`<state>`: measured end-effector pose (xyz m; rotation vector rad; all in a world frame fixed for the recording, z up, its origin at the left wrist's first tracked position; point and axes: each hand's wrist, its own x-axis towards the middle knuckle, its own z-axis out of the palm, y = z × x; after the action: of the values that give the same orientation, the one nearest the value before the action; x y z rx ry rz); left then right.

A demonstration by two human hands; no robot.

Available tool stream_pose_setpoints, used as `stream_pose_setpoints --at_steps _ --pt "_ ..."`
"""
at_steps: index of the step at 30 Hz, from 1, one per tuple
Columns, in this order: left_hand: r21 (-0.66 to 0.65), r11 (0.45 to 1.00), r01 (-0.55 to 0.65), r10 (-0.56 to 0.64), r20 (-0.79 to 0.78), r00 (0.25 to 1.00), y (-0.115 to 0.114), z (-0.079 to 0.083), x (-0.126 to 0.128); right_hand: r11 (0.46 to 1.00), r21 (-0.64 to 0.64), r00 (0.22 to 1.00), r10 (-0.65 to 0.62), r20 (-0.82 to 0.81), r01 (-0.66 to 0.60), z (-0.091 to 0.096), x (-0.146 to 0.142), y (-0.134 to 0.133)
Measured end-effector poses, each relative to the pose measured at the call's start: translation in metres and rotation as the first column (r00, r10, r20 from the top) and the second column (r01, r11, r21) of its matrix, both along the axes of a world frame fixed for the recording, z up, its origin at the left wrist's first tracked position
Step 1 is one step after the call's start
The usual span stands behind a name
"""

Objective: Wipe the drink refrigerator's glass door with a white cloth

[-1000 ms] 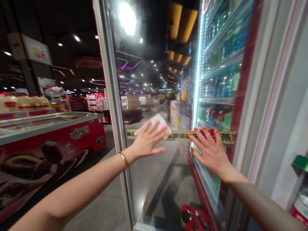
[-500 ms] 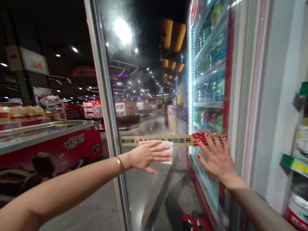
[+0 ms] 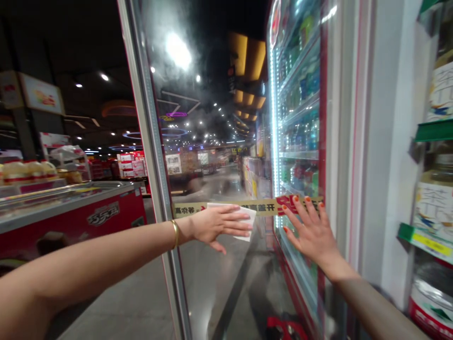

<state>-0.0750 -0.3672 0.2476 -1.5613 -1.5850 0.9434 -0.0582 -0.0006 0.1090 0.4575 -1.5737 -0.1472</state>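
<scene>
My left hand (image 3: 217, 224) lies flat with its fingers stretched out, pressing a white cloth or paper wipe (image 3: 252, 217) against a glass door (image 3: 208, 288). Most of the wipe is covered by the palm and fingers. To the right, my right hand (image 3: 311, 236) is spread open on the same glass and holds nothing. Its fingertips overlap a yellow printed strip (image 3: 265, 208) that runs across the door, its lettering seen mirrored. A metal frame (image 3: 141, 108) edges the door at the left, behind my left wrist with its gold bracelet.
Bottles fill the lit drinks cooler (image 3: 299, 127), seen through the glass. Beside my right arm, shelves hold labelled bottles (image 3: 433, 203) and a red-and-white container (image 3: 428, 302). A red chest freezer (image 3: 106, 215) stands on the left, with grey floor (image 3: 120, 307) in front.
The view has turned slightly right, so the door and both hands appear further left. My left hand stays flat over the wipe, and the wipe looks slightly tilted. My right hand remains on the glass.
</scene>
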Motion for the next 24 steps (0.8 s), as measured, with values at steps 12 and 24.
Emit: stream_pose_setpoints --at_steps 12,24 --pt "0.41 0.905 -0.111 0.068 0.118 0.991 0.035 0.056 0.002 1.0 0.0 1.0 -0.013 -0.014 0.013 0.001 0.0 -0.003" --pt "0.587 0.805 -0.083 0.092 0.014 0.996 0.066 0.091 -0.001 0.996 -0.08 0.999 -0.038 -0.006 0.037 -0.004 -0.001 -0.005"
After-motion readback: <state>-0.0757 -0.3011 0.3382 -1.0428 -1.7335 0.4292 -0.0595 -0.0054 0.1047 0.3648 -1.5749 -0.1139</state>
